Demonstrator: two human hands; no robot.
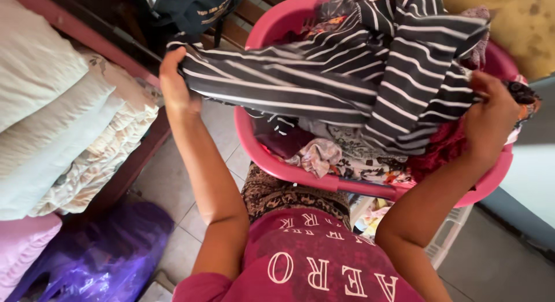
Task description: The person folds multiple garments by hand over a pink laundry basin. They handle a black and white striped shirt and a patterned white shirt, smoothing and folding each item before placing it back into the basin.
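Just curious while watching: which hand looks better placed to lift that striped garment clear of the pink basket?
Probably the left hand: it grips the striped garment beyond the pink basket rim, while the right hand is over the clothes.

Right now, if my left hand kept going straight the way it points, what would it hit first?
The left hand points up the picture. Just beyond its grip on the striped garment lies the dark bag, probably first, though depth is unclear.

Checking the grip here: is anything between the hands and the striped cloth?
Nothing visible. The left hand and right hand both grip the black-and-white striped cloth directly, stretched above the pink basket of clothes.
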